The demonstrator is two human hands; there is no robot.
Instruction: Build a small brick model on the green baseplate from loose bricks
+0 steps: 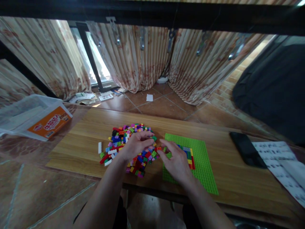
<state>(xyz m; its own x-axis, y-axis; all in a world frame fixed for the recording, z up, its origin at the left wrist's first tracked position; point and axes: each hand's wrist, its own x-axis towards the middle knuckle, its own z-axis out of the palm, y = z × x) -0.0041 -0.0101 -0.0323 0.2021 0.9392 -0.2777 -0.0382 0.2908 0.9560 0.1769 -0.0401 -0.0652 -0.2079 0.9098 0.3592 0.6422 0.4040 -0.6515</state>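
Note:
A heap of mixed colourful toy bricks point(138, 167) lies on the wooden table. Over its right part is my left hand point(136, 145), palm down, with a gap between its thumb and curved fingers and no brick visible in them. My right hand point(177, 160) hovers over the left part of a green baseplate point(202, 171). A small orange-red brick point(159, 148) shows between its thumb and index fingertips, at the heap's right edge. Partly hidden behind this hand, a built patch of blue, green, yellow and red bricks point(191, 159) sits on the baseplate.
Left of the heap lies a single white brick point(100, 147). A clear plastic bin point(35, 111) with an orange label stands at the far left. On the right are a dark phone point(247, 149) and printed sheets point(276, 159). A black bar point(152, 11) crosses overhead.

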